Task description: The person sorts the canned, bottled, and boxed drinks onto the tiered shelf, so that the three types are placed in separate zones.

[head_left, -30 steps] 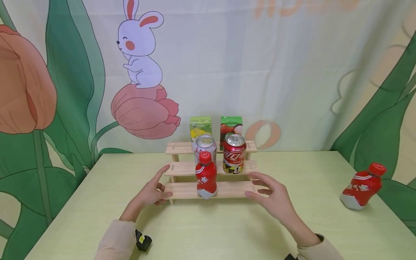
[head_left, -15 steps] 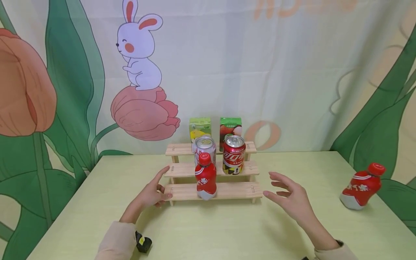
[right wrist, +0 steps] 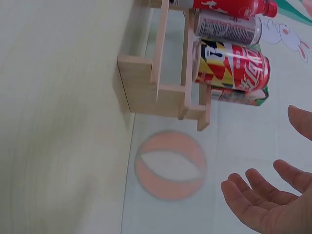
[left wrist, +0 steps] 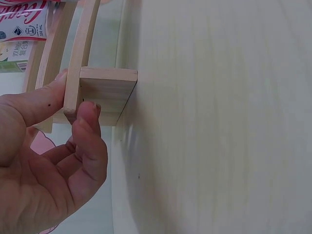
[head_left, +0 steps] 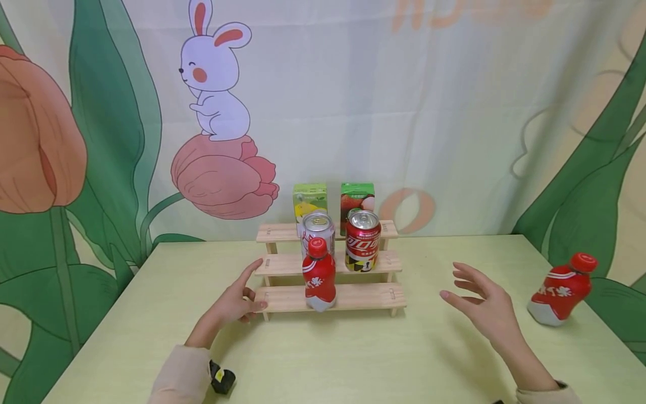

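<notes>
A three-step wooden rack [head_left: 285,297] stands on the table. My left hand [head_left: 234,298] holds the left end of its lowest step; in the left wrist view the thumb lies on the board's upper face, with curled fingers [left wrist: 90,146] below. Front step: a red-and-white bottle [head_left: 319,283]. Middle step: a silver-white soda can [head_left: 318,231] and a red cola can [head_left: 362,247]. Top step: a yellow-green juice box [head_left: 309,201] and a green-topped drink box [head_left: 357,205]. My right hand [head_left: 487,303], fingers spread and holding nothing, hovers between the rack and a second red-and-white bottle [head_left: 561,294].
The second bottle stands near the table's right edge. A small black object [head_left: 222,377] sits beside the left sleeve. Behind the pale table [head_left: 353,359] hangs a curtain [head_left: 454,140] printed with a rabbit and tulips.
My right hand has left the rack's right end and moved rightward toward the second bottle. The left hand stays at the rack's left end, and the drinks have not moved.
</notes>
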`<action>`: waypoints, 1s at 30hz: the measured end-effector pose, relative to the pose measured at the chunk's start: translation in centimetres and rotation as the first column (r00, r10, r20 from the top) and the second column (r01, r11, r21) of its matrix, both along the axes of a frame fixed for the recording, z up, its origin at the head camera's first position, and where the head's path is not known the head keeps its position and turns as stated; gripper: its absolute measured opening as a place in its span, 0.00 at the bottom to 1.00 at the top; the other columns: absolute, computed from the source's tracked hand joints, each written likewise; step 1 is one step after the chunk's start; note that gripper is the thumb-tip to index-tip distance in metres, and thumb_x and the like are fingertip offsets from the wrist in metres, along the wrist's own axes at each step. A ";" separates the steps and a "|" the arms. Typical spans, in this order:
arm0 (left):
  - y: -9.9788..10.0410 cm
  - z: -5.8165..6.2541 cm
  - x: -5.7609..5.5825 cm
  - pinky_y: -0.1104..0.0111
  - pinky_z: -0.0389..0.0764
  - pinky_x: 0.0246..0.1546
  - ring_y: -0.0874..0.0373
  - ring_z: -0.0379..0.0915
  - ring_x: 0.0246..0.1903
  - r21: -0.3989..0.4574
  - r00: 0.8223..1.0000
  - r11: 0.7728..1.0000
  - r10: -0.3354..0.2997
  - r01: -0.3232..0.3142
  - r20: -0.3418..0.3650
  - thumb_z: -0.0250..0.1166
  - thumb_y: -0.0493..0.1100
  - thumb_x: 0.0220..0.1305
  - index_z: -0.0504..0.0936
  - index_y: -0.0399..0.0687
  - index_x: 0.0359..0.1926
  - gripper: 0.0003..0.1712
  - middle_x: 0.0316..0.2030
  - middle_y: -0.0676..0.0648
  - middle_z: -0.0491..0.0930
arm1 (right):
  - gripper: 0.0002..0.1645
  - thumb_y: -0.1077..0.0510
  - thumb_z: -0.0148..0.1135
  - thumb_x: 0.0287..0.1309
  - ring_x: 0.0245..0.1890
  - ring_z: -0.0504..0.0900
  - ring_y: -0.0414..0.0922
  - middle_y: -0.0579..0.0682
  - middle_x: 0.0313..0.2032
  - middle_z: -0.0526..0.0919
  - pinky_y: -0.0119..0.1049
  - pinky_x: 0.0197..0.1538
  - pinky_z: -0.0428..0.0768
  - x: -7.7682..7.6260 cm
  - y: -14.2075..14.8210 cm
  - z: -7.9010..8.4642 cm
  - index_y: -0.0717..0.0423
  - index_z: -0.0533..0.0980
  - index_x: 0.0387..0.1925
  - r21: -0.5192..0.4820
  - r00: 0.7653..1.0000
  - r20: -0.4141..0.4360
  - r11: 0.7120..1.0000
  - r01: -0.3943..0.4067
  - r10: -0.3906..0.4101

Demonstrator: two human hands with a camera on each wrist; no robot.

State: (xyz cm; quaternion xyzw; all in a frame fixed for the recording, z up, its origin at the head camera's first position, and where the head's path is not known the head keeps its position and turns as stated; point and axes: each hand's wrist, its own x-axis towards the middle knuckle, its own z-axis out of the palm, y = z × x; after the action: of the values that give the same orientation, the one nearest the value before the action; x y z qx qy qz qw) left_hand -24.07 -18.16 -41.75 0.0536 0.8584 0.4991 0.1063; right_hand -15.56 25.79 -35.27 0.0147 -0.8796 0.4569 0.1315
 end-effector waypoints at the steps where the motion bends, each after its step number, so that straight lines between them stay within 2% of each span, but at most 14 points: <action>1: 0.0 0.0 0.0 0.65 0.72 0.17 0.52 0.70 0.19 0.001 1.000 1.000 -0.001 0.001 0.000 0.67 0.34 0.52 0.47 0.72 0.68 0.52 0.27 0.42 0.67 | 0.38 0.49 0.65 0.52 0.52 0.72 0.54 0.60 0.56 0.71 0.16 0.39 0.69 0.0 0.3 0.1 0.57 0.63 0.63 0.001 1.000 -0.002 1.000 0.006 -0.006; 8: 0.0 0.1 0.1 0.65 0.72 0.16 0.52 0.70 0.18 0.009 1.000 1.000 -0.009 0.009 -0.006 0.67 0.34 0.52 0.46 0.71 0.68 0.52 0.26 0.43 0.66 | 0.40 0.48 0.64 0.53 0.52 0.70 0.52 0.60 0.56 0.70 0.14 0.38 0.68 0.0 2.1 0.4 0.55 0.60 0.65 0.020 0.998 -0.013 0.998 0.057 -0.057; 15: 0.0 -0.1 0.1 0.66 0.72 0.16 0.52 0.70 0.18 0.003 1.000 1.000 0.000 0.001 -0.005 0.67 0.33 0.52 0.47 0.72 0.68 0.52 0.26 0.43 0.66 | 0.41 0.48 0.63 0.54 0.55 0.65 0.57 0.62 0.60 0.65 0.13 0.37 0.67 -0.1 3.6 0.7 0.54 0.58 0.66 0.022 0.991 -0.012 0.991 0.132 -0.132; 20: -0.1 -0.1 0.0 0.66 0.72 0.16 0.52 0.70 0.19 0.004 1.000 1.000 0.005 -0.005 -0.003 0.67 0.33 0.52 0.47 0.72 0.68 0.53 0.27 0.43 0.67 | 0.44 0.45 0.62 0.54 0.57 0.62 0.61 0.61 0.64 0.59 0.15 0.34 0.69 0.3 4.6 1.4 0.51 0.55 0.68 0.002 0.978 0.024 0.978 0.207 -0.207; 23: -0.1 -0.2 0.0 0.66 0.72 0.16 0.52 0.70 0.19 0.005 1.000 1.000 0.001 -0.001 -0.004 0.67 0.33 0.52 0.47 0.72 0.68 0.53 0.27 0.42 0.67 | 0.45 0.43 0.61 0.53 0.56 0.63 0.67 0.62 0.65 0.55 0.20 0.29 0.72 0.5 5.2 1.7 0.48 0.53 0.69 -0.008 0.967 0.051 0.968 0.251 -0.250; 26: -0.1 -0.2 0.0 0.65 0.73 0.16 0.51 0.71 0.19 0.006 1.000 1.000 0.001 -0.001 -0.004 0.67 0.33 0.52 0.47 0.73 0.68 0.53 0.26 0.42 0.67 | 0.46 0.43 0.62 0.52 0.53 0.65 0.69 0.63 0.65 0.55 0.20 0.27 0.70 0.5 5.9 1.8 0.45 0.53 0.69 -0.012 0.955 0.055 0.956 0.294 -0.293; 28: -0.1 -0.2 0.0 0.65 0.73 0.16 0.51 0.71 0.19 0.004 1.000 1.000 0.003 -0.003 -0.004 0.67 0.33 0.52 0.47 0.73 0.68 0.53 0.27 0.42 0.68 | 0.45 0.43 0.63 0.52 0.52 0.68 0.65 0.61 0.65 0.56 0.19 0.27 0.69 0.6 6.3 1.8 0.43 0.54 0.68 -0.010 0.945 0.048 0.946 0.325 -0.325; 30: -0.1 -0.2 0.0 0.65 0.73 0.16 0.51 0.71 0.19 0.006 1.000 1.000 0.009 -0.009 -0.003 0.67 0.33 0.51 0.48 0.74 0.68 0.53 0.26 0.42 0.68 | 0.45 0.43 0.63 0.52 0.49 0.71 0.55 0.59 0.65 0.57 0.18 0.29 0.67 0.6 6.7 1.8 0.42 0.54 0.68 0.004 0.935 0.039 0.936 0.353 -0.353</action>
State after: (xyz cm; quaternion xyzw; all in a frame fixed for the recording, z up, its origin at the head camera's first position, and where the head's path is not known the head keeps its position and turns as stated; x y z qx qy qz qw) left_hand -24.04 -18.25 -41.98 0.0508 0.8571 0.5022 0.1026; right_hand -14.94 32.51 -33.43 -0.1524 -0.8696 0.4276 0.1943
